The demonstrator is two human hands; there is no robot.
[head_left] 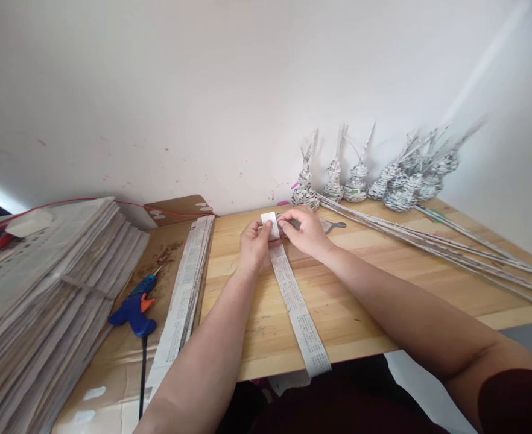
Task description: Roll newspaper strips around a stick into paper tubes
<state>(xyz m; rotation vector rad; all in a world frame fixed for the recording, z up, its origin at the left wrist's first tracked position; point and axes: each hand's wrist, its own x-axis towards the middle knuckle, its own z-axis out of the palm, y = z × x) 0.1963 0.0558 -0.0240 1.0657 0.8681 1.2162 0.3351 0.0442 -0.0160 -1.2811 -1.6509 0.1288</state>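
Observation:
A long newspaper strip (298,307) lies on the wooden table (361,313), running from its front edge away from me. My left hand (254,244) and my right hand (306,231) meet at the strip's far end. Both pinch that end, which is folded or curled up into a small white flap (270,224). Just beyond my right hand lies a thin grey tool (333,226); part of it is hidden by my fingers.
A blue hot glue gun (134,307) rests on cardboard at the left, beside a pile of cut newspaper strips (184,289). A tall stack of newspapers (44,289) fills the far left. Woven paper figures (356,184) stand by the wall, with long rolled paper sticks (451,250) on the right.

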